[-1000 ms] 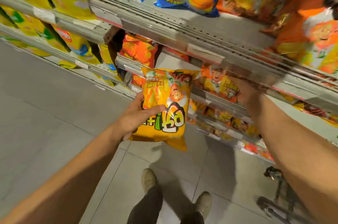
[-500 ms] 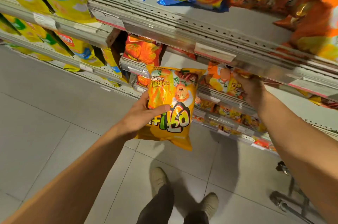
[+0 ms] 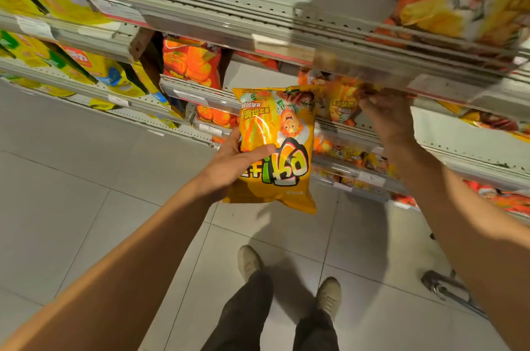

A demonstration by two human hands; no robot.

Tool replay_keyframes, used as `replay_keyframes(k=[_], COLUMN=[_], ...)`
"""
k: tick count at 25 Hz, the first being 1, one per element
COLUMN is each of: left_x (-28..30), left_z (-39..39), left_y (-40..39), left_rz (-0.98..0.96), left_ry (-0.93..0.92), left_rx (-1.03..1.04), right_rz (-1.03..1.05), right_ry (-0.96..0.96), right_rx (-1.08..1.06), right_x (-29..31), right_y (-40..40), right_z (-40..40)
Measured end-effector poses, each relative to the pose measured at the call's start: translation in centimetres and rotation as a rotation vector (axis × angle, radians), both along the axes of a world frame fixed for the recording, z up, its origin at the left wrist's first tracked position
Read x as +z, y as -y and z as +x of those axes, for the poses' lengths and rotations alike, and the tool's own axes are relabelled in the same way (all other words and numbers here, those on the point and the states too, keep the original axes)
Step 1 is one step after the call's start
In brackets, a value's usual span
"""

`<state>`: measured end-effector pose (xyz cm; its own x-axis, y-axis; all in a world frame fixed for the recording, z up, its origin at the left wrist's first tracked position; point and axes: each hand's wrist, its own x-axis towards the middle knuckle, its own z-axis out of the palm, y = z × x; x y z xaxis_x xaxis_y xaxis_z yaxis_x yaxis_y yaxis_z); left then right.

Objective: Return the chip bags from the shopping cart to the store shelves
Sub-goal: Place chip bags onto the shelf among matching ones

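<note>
grey floor tiles (image 3: 71,178) below, metal store shelves (image 3: 286,32) stacked with snack packs ahead. left hand (image 3: 229,170) is wrapped around a yellow chip bag (image 3: 276,147), thumb across the front, fingers behind, holding it upside down in the air just in front of the middle shelf. right hand (image 3: 384,118) is in under the upper shelf edge, fingers bent among the orange bags (image 3: 341,101) there; whether it is gripping one or only pushing them aside, i cannot tell. both arms reach forward, the right one higher and deeper in. risk from here, as i judge it: the slot looks crowded, so sliding the bag in could knock neighbours off the lip, and a one-sided hold on a puffy pack may slip. cart frame (image 3: 447,290) peeks in low right.
</note>
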<state>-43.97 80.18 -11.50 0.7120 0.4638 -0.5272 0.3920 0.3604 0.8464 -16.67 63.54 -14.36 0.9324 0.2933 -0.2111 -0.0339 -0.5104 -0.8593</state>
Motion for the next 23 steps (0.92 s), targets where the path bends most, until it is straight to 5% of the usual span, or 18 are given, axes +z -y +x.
replay_keyframes(k=[6, 11, 18, 21, 23], left_x=[0.0, 0.0, -0.5, -0.6, -0.7], left_z=[4.9, 9.8, 20.5, 23.4, 23.0], left_y=[7.0, 12.2, 19.5, 20.9, 21.2], left_rz=[0.039, 0.2, 0.716, 0.901, 1.208], left_ry=[0.029, -0.044, -0.087, -0.138, -0.058], left_rx=[-0.049, -0.336, -1.098, -1.197, -1.054], right_rz=[0.145, 0.177, -0.204, -0.242, -0.128], right_ry=[-0.153, -0.075, 0.119, 0.087, 0.08], right_rx=[0.173, 0.227, 0.755, 0.731, 0.59], right_x=[1.7, 3.9, 4.5, 2.8, 1.0], right_y=[7.9, 14.4, 21.1, 23.1, 24.8], right_z=[-1.3, -0.2, 5.0, 7.4, 8.2])
